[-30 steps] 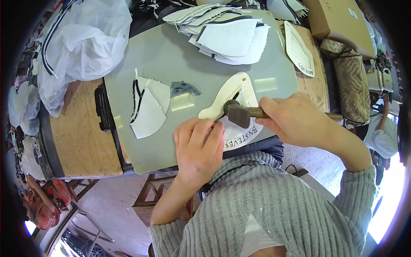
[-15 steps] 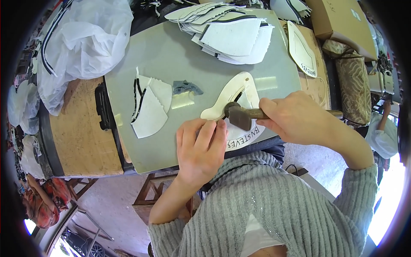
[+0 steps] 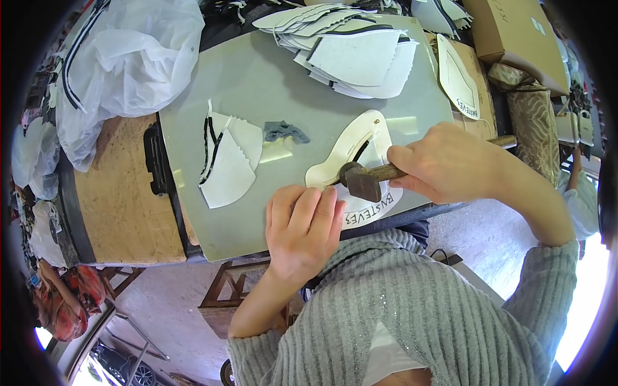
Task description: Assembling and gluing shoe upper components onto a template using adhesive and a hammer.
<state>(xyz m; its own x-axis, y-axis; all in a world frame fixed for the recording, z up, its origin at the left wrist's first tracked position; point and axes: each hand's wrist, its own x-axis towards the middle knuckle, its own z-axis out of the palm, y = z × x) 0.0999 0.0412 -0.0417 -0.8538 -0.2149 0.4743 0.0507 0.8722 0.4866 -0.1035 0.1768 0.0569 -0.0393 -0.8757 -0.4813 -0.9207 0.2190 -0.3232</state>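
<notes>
On the grey board (image 3: 277, 77) in front of me lies a cream template (image 3: 347, 143) with a cut-out window and lettering along its near edge. A white fabric piece with a black strip (image 3: 362, 151) shows through the window. My right hand (image 3: 447, 164) grips the wooden handle of a hammer (image 3: 362, 183), its metal head over the template's left part. My left hand (image 3: 304, 225) is closed at the template's near left edge, fingertips pressed together beside the hammer head. What those fingertips pinch is hidden. To the left lie white cut pieces with black edging (image 3: 226, 161).
A crumpled grey-blue scrap (image 3: 286, 132) sits mid-board. Stacked white pieces (image 3: 354, 58) lie at the far side. Another template (image 3: 456, 80) and a cardboard box (image 3: 518, 45) stand right. A white plastic bag (image 3: 138, 58) fills the far left. Other people appear at both sides.
The hammer has turned slightly in my right hand, its handle end swinging farther from me. My left hand has stayed at the template's edge. The whole view has shifted a little.
</notes>
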